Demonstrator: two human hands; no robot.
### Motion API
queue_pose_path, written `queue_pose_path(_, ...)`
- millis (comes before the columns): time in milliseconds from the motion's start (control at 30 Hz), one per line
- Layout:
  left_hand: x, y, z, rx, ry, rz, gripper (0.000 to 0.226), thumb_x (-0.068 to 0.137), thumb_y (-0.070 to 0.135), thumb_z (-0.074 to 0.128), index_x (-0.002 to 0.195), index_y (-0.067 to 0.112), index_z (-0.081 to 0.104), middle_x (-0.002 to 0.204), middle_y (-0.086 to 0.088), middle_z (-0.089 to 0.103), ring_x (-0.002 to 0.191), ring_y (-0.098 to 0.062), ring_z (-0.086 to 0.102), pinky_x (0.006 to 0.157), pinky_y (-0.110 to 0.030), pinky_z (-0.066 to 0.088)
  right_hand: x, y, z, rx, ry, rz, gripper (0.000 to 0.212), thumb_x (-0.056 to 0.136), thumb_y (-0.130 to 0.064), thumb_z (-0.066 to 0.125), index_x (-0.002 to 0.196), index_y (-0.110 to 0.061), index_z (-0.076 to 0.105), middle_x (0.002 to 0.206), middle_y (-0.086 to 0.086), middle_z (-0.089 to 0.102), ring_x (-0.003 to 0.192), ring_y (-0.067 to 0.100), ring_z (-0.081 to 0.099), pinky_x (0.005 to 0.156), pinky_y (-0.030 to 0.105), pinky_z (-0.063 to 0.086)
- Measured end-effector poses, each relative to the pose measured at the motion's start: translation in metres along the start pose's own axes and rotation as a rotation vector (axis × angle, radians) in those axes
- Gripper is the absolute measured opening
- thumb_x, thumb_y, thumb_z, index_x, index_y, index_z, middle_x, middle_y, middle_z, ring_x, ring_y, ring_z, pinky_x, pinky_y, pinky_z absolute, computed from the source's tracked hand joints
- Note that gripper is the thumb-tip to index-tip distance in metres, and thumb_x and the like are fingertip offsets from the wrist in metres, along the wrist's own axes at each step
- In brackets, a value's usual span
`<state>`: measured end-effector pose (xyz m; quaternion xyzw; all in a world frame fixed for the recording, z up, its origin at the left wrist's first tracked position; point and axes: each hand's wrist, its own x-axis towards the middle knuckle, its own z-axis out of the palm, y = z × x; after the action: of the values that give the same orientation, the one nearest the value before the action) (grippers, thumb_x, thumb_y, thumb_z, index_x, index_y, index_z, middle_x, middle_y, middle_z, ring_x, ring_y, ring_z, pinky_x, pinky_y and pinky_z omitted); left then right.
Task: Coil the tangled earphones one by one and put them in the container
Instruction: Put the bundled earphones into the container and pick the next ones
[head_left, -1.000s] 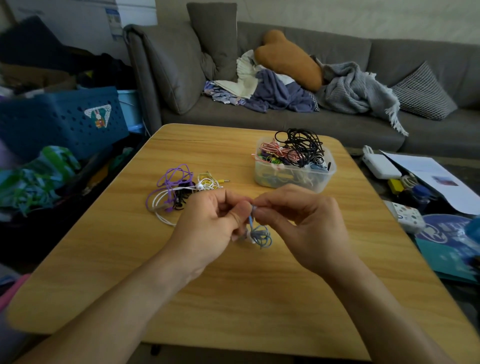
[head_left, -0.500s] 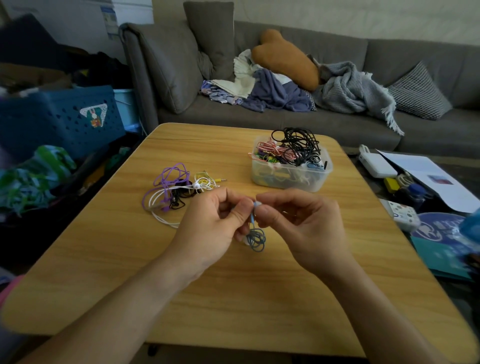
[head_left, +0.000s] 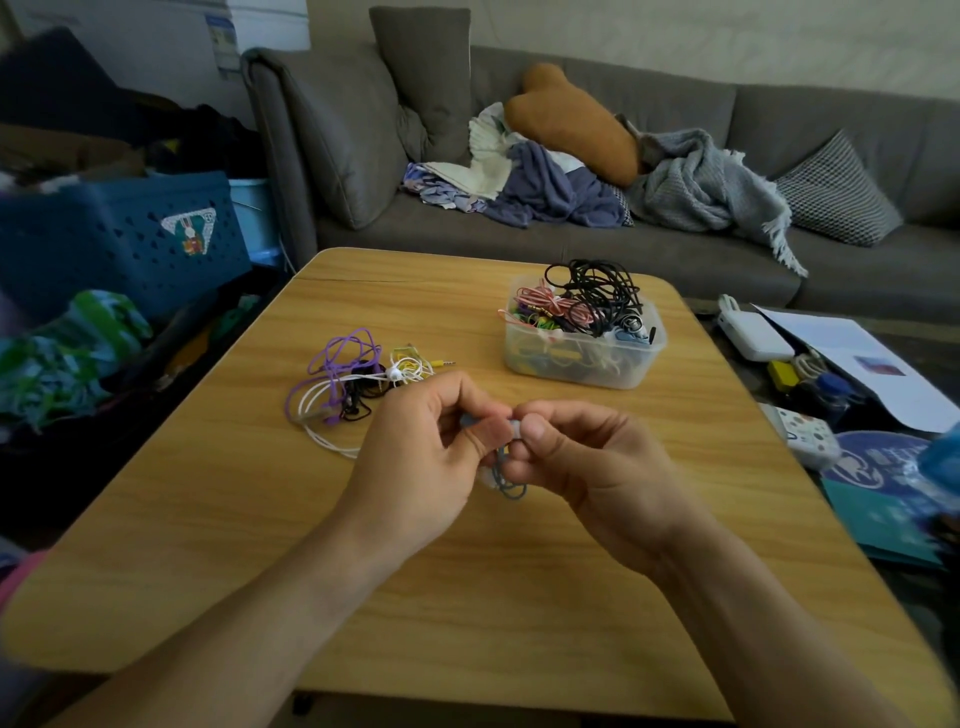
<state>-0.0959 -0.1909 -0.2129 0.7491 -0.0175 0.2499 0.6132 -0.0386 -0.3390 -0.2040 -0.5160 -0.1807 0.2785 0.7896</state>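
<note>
Left hand (head_left: 415, 462) and right hand (head_left: 587, 467) pinch a blue-grey earphone coil (head_left: 506, 480) in a tight grip above the desk (head_left: 467, 597).

Soft, dim daylight is falling evenly across the table (head_left: 675, 597), casting only faint shadows. The wide-angle lens is bending the frame edges and darkening the corners. The blue basket (head_left: 119, 239) at left is appearing slightly blurred.
</note>
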Motion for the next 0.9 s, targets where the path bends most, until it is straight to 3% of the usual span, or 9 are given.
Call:
queue_pose_path(133, -0.002, 0.006, 0.002, -0.099, 0.033, -0.043, 0.022, 0.086, -0.008, 0.063, 0.075, 0.012, 0.063, 0.058, 0.002, 0.064, 0.047, -0.010, 0.055, 0.048, -0.020, 0.045, 0.000, 0.000, 0.003, -0.002, -0.029, -0.026, 0.014, 0.062, -0.016, 0.075, 0.075, -0.012, 0.078, 0.066, 0.012, 0.068, 0.057, 0.016, 0.065, 0.056, 0.024, 0.055)
queue_pose_path(433, -0.009, 0.013, 0.002, -0.151, -0.054, -0.068, 0.018, 0.086, -0.008, 0.060, 0.079, 0.009, 0.062, 0.063, 0.002, 0.066, 0.053, -0.007, 0.059, 0.050, -0.018, 0.047, -0.007, -0.001, -0.001, 0.027, -0.074, 0.030, 0.015, 0.076, -0.008, 0.069, 0.087, -0.003, 0.060, 0.070, 0.017, 0.062, 0.056, 0.021, 0.062, 0.055, 0.027, 0.055)
queue_pose_path(633, -0.004, 0.001, 0.005, 0.019, -0.010, -0.037, 0.014, 0.087, 0.004, 0.067, 0.087, 0.017, 0.060, 0.075, 0.002, 0.067, 0.066, -0.009, 0.062, 0.063, -0.027, 0.049, -0.004, -0.008, -0.008, -0.141, -0.014, -0.087, 0.019, 0.077, -0.006, 0.069, 0.092, 0.003, 0.065, 0.083, 0.016, 0.068, 0.070, 0.023, 0.066, 0.067, 0.030, 0.057)
queue_pose_path(733, -0.005, 0.000, 0.005, 0.046, -0.049, -0.043, 0.012, 0.088, 0.022, 0.062, 0.100, 0.020, 0.064, 0.077, 0.002, 0.067, 0.068, -0.010, 0.062, 0.063, -0.027, 0.051, -0.004, -0.008, -0.011, -0.383, 0.007, -0.171, 0.023, 0.076, -0.007, 0.074, 0.095, 0.003, 0.066, 0.084, 0.010, 0.070, 0.074, 0.020, 0.063, 0.065, 0.028, 0.054)
queue_pose_path(833, -0.002, 0.003, 0.003, 0.028, -0.023, -0.161, 0.013, 0.096, 0.016, 0.057, 0.098, 0.016, 0.070, 0.064, 0.004, 0.062, 0.058, -0.011, 0.055, 0.056, -0.026, 0.047, -0.002, -0.006, -0.012, -0.411, 0.058, -0.186, 0.033, 0.078, -0.014, 0.080, 0.108, -0.008, 0.068, 0.093, 0.007, 0.070, 0.076, 0.018, 0.061, 0.061, 0.028, 0.050)
queue_pose_path(900, 0.000, 0.004, 0.000, -0.055, 0.040, -0.313, 0.020, 0.099, 0.008, 0.051, 0.095, 0.011, 0.070, 0.061, 0.004, 0.060, 0.056, -0.011, 0.053, 0.053, -0.021, 0.045, -0.001, -0.004, -0.015, -0.576, 0.119, -0.184, 0.036, 0.079, -0.016, 0.082, 0.112, -0.020, 0.068, 0.098, 0.002, 0.068, 0.077, 0.010, 0.062, 0.064, 0.027, 0.049)
